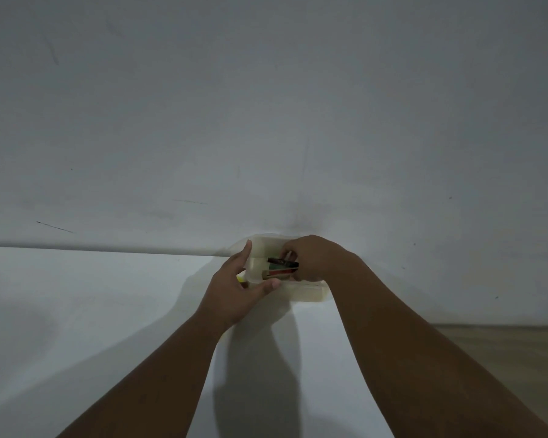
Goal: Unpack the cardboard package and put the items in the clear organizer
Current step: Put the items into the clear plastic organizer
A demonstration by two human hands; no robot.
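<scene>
Scuffed grey wall (266, 105), white table (76, 311), wooden floor (503, 358)

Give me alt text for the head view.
A left hand holds the end of a clear organizer on a white table, while the right hand pinches a small dark item inside it.

Dim, flat, grey-blue cast, no glare. The wall (266, 121) darkens toward the top corners. Hard dark shadow on the white desk (76, 311) between the forearms (159, 374), a softer one on the wall above the clear organizer (307, 292). Focus is soft throughout; the dark item (282, 263) inside is a smear.
</scene>
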